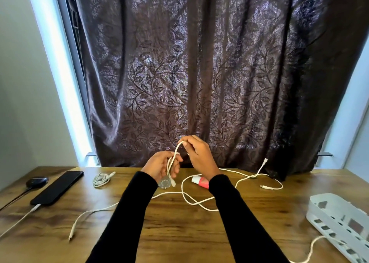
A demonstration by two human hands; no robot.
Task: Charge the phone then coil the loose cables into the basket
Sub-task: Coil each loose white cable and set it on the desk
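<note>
In the head view, we see the phone (58,187) lying flat at the left of the wooden desk (175,228), with a white charging lead (19,222) plugged into its near end, so we judge the charging step done and the coiling under way. Just above the middle of the frame both hands work a white cable (173,160) raised off the desk. The left hand (161,168) is curled round the gathered loops with the palm turned inward, and the right hand (196,153), a little higher and just beside it, pinches the top of the loop between thumb and fingers, wrist bent downward. Both forearms in black sleeves reach up from the bottom of the frame. The cable looks light, thin and limp; we expect it to spring open if let go, so it is best held at the loop crossing, not by the plug. More loose cable (199,202) snakes across the middle of the desk, another (259,175) trails to the right, and one already coiled bundle (101,179) sits left of centre. The white basket (337,219) waits at the lower right edge, well apart from the hands. A pink and white tube (200,181) lies behind the right wrist, and a dark rounded object (37,182) sits at the far left.
</note>
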